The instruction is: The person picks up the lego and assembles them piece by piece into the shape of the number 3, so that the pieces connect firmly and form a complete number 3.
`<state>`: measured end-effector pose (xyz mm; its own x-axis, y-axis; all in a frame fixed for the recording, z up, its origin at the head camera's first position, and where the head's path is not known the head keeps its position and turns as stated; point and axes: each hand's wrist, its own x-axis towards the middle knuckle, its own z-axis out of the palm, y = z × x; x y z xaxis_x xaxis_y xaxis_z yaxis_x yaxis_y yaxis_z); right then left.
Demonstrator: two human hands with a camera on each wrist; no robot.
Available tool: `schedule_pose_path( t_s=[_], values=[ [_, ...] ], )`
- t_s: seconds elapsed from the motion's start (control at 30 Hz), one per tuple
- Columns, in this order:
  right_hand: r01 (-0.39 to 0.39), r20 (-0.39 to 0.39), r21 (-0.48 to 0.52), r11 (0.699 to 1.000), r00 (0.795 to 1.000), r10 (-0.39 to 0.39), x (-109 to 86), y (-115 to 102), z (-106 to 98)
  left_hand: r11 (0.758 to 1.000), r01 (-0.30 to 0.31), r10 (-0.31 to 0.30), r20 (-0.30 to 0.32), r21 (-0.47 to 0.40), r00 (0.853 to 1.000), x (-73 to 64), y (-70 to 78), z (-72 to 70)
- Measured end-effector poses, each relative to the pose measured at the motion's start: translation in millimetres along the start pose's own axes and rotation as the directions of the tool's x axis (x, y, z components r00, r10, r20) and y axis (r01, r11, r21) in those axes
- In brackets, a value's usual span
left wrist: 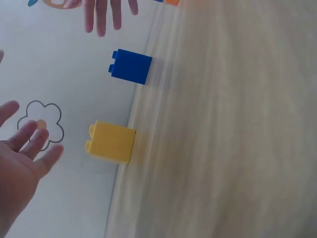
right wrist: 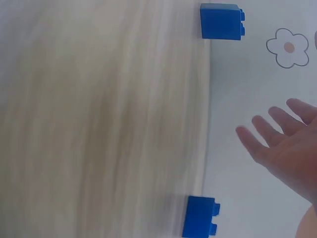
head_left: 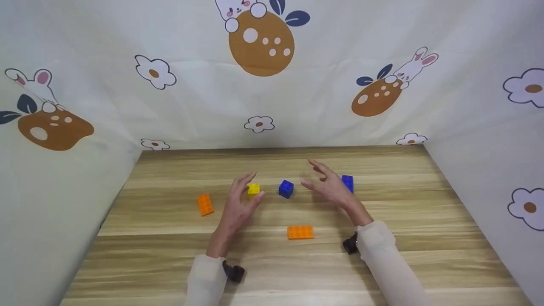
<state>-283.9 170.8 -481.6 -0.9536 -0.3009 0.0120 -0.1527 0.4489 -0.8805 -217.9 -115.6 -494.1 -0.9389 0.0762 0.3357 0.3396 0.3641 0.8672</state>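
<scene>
My left hand (head_left: 237, 208) hovers with spread fingers around the near side of a yellow toy brick (head_left: 253, 190), which stands on the wooden table. In the left wrist view that yellow brick (left wrist: 112, 143) shows apart from the fingers. A blue cube-shaped brick (head_left: 286, 189) stands just right of the yellow one. To its right my right hand (head_left: 333, 189) is held in the air, fingers extended and holding nothing. Partly behind that hand lies a longer blue brick (head_left: 347, 183). Two blue bricks, one of them the cube-shaped brick (right wrist: 221, 22), appear in the right wrist view.
An orange brick (head_left: 205, 205) lies left of my left hand. Another orange brick (head_left: 300, 232) lies between my forearms, nearer the front. Around the table (head_left: 140, 255) hangs a pale patterned cloth (head_left: 204, 106) at the back and sides.
</scene>
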Motion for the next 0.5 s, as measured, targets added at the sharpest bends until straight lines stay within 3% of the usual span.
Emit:
schedule_pose_path(
  t_s=[0.1,0.2,0.33,0.5],
  values=[
    [-0.001,0.025,0.059,0.998,1.000,-0.001,3.7,0,2,0.999,0.024,-0.024,0.021,-0.040,0.999,-2.8,-0.3,2.8],
    [-0.003,0.053,0.121,0.993,0.999,-0.003,6.4,0,3,0.996,0.072,-0.066,0.123,-0.045,0.990,-5.5,-1.3,5.5],
    [-0.020,0.096,0.165,0.986,0.995,0.004,9.7,1,4,0.988,0.149,-0.133,0.292,-0.034,0.947,-8.6,-1.9,9.1],
    [-0.041,0.155,0.192,0.980,0.988,0.011,13.8,4,8,0.972,0.231,-0.200,0.401,-0.030,0.894,-10.8,0.2,14.5]
  ],
)
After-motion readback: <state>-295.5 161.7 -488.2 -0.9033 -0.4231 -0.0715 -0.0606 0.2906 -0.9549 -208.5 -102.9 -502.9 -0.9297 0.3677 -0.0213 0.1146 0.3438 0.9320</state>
